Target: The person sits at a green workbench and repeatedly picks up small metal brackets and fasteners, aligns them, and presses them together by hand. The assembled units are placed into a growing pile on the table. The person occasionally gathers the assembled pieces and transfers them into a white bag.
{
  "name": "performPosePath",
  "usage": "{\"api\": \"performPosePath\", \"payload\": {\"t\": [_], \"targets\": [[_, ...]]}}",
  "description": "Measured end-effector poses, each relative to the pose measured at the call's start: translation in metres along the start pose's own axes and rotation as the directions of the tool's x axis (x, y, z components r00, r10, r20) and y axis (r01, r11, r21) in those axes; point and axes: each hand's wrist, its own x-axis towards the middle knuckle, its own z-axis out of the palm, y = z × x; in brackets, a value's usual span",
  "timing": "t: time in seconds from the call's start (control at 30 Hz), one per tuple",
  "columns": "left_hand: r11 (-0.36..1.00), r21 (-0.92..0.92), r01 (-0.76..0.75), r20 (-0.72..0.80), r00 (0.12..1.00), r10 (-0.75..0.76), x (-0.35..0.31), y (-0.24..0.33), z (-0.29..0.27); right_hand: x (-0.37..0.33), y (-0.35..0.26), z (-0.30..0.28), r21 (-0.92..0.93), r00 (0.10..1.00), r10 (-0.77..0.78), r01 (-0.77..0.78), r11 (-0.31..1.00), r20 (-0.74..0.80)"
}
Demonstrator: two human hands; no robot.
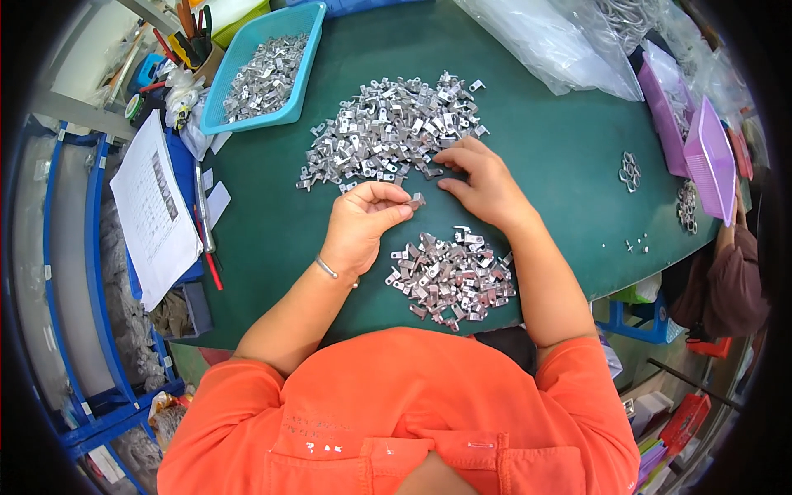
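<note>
My left hand (355,224) is closed, pinching a small silver metal bracket (417,200) between thumb and fingertips. My right hand (485,183) reaches to the near right edge of a large pile of metal brackets (388,128). Its thumb and index finger are apart, with loose brackets close by the tips; whether they touch one is hard to see. Between my forearms, close to my body, lies a smaller pile of similar brackets (452,279).
A turquoise basket (307,62) of metal pieces stands far left, near papers (153,210) and a red pen (214,271). At the right are purple baskets (711,157), metal rings (629,172) and plastic bags (561,41). Another person's sleeve (733,285) shows at the right edge.
</note>
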Motion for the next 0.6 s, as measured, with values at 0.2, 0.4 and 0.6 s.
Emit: {"api": "performPosePath", "payload": {"t": [0.2,0.4,0.6], "targets": [[0.998,-0.051,0.034,0.008,0.999,-0.034,-0.002,0.004,0.004,0.001,-0.007,-0.007,0.026,0.989,0.055,-0.059,0.998,0.138],[0.937,0.333,0.109,0.309,0.926,-0.218,-0.014,0.018,0.005,-0.003,-0.004,-0.035,0.394,0.772,-0.103,-0.2,0.897,0.627],[0.101,0.904,-0.415,0.332,0.832,0.444,0.014,0.005,0.003,0.002,-0.016,0.011,-0.159,0.981,-0.168,0.183,0.97,0.099]]}}
